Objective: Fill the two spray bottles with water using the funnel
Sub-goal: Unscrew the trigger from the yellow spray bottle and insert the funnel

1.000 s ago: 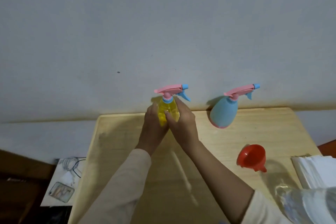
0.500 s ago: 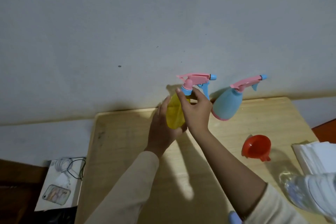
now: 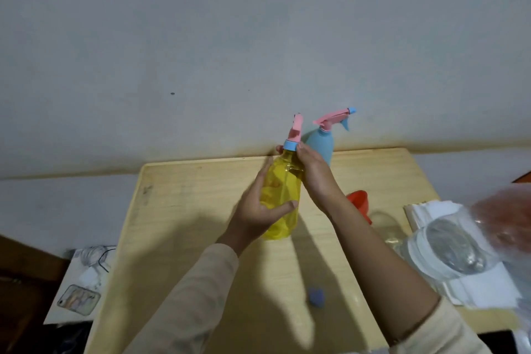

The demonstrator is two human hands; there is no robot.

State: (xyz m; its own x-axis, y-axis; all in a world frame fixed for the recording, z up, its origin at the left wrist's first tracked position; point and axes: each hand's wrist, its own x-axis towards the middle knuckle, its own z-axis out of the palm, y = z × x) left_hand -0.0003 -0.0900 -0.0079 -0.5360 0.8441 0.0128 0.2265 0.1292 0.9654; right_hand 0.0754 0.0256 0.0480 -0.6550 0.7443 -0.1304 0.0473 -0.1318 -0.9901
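A yellow see-through spray bottle (image 3: 283, 190) with a pink trigger head (image 3: 381, 131) and blue collar is held above the wooden table (image 3: 184, 210), tilted a little. My left hand (image 3: 258, 210) wraps its body. My right hand (image 3: 313, 169) pinches the blue collar at its neck. Behind them a light blue spray bottle (image 3: 320, 144) with its pink head on stands at the wall. The red funnel (image 3: 360, 204) lies on the table to the right, partly hidden by my right forearm.
A clear plastic water bottle (image 3: 454, 250) lies at the right over a stack of white paper (image 3: 431, 210). A small blue cap (image 3: 316, 297) rests on the table near me. A phone (image 3: 77, 299) and cables lie on a low surface at the left.
The yellow bottle has come toward me and lower, away from the wall. Its trigger head has turned and now points away. My right hand stays on the collar.
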